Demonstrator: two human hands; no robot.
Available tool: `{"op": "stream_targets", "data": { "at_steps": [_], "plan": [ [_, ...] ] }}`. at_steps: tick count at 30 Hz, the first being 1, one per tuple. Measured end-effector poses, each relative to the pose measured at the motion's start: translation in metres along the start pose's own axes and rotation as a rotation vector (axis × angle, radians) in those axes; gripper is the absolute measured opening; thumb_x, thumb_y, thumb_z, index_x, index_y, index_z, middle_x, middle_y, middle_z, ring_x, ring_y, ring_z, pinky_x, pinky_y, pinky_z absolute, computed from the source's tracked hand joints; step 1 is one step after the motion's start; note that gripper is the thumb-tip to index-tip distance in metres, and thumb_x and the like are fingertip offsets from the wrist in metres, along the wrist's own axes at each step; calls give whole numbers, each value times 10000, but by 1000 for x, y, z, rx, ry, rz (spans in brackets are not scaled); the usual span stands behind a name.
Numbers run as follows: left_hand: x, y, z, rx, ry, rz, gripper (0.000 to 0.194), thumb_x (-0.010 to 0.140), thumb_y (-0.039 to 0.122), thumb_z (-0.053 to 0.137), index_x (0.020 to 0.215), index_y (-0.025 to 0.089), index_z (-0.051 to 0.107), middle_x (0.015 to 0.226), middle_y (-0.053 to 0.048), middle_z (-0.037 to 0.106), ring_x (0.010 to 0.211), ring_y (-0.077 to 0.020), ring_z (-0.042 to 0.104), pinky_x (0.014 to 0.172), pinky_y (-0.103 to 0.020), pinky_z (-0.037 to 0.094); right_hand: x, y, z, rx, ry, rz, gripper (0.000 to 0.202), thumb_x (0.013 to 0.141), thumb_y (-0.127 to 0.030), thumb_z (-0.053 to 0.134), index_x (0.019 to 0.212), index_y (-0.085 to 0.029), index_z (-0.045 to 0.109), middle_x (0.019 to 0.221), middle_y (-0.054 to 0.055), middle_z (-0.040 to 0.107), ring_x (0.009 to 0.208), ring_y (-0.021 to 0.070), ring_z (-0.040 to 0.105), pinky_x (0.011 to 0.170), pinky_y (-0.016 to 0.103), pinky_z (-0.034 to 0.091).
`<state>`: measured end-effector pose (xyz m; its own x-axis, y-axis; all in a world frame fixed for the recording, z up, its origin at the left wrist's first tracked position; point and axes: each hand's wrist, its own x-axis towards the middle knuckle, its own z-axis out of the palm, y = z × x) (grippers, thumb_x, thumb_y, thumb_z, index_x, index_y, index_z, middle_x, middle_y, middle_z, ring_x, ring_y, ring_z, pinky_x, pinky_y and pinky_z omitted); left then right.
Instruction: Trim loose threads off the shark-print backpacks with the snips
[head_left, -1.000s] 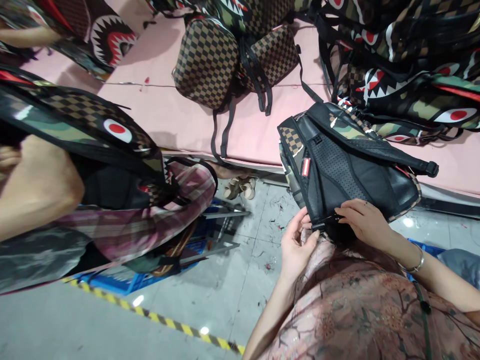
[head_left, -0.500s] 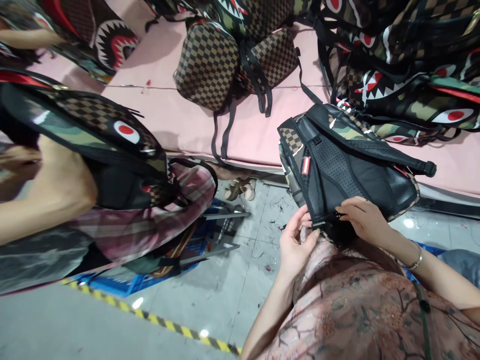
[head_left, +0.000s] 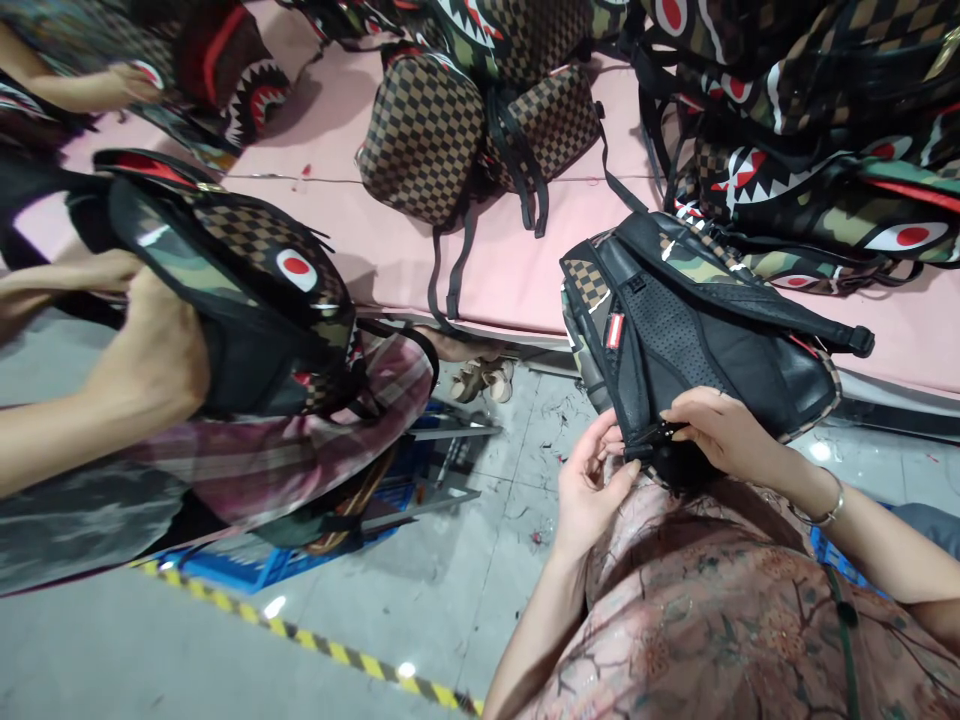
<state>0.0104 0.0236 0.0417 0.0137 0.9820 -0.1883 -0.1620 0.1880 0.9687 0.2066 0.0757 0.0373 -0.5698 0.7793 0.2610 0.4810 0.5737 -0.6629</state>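
A black backpack [head_left: 750,365] with checkered and camouflage trim rests with its padded back facing up, between the pink table's edge and my lap. At its lower corner my left hand [head_left: 592,490] is closed, thumb and fingers pinching the end of a shoulder strap [head_left: 631,400] by a black buckle [head_left: 637,452]. Close to its right, my right hand [head_left: 724,432] pinches a thin black webbing strap [head_left: 664,432] running toward that buckle. The fingertips partly cover how the webbing sits in the buckle. A second shoulder strap [head_left: 814,315] lies loose across the backpack's upper right.
Checkered bags [head_left: 424,135] and shark-face bags [head_left: 825,190] lie on the pink table [head_left: 517,280]. At left, a co-worker's hand [head_left: 161,345] works on another backpack [head_left: 247,300]. Blue crates [head_left: 247,570] and yellow-black tape [head_left: 315,645] are on the floor.
My right hand has shifted slightly left and up with the webbing; my left hand keeps its hold. At left, the co-worker's backpack has moved right.
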Motion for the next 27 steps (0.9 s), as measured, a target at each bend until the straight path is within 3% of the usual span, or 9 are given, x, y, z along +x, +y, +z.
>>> {"op": "stream_targets", "data": {
  "at_steps": [9,13,17,20,23,27],
  "plan": [
    [1,-4,-2,6,0,-6,551,677,194,702,1197,194,519,1021,-66,643,904,-153,590,876,-288,443,-1,-2,4,-114,-21,9,192,843,-128,444,970,-182,577,895,86,600,836,210,533,705,337,447],
    [0,-5,-5,-61,26,-5,565,666,211,714,1197,205,523,1014,-64,641,925,-170,592,872,-303,452,3,-10,5,106,70,11,174,858,-137,426,947,-191,565,859,65,596,812,181,542,711,315,451],
    [0,-5,-7,-118,57,29,568,660,254,722,1190,210,524,1026,-74,631,946,-186,590,862,-304,456,20,-16,10,409,221,270,122,853,-225,455,940,-193,535,870,42,582,812,156,544,734,289,444],
    [0,-3,-4,-111,60,32,566,654,296,725,1175,206,524,1023,-79,635,940,-190,593,850,-306,460,40,-17,18,618,90,467,161,777,-300,529,885,-183,512,672,-30,484,616,114,471,579,230,410],
    [2,-3,-1,-64,104,-40,430,640,313,731,1021,179,584,922,-61,662,847,-175,615,780,-287,478,59,-21,28,682,-84,540,261,662,-380,623,683,-177,460,550,-73,352,501,76,332,456,195,284],
    [12,-10,-11,41,277,-91,235,696,367,668,713,142,606,629,5,630,596,-119,591,623,-239,472,74,-28,41,692,-23,563,283,633,-384,616,614,-179,421,541,-74,358,500,66,309,465,195,251]
  ]
}}
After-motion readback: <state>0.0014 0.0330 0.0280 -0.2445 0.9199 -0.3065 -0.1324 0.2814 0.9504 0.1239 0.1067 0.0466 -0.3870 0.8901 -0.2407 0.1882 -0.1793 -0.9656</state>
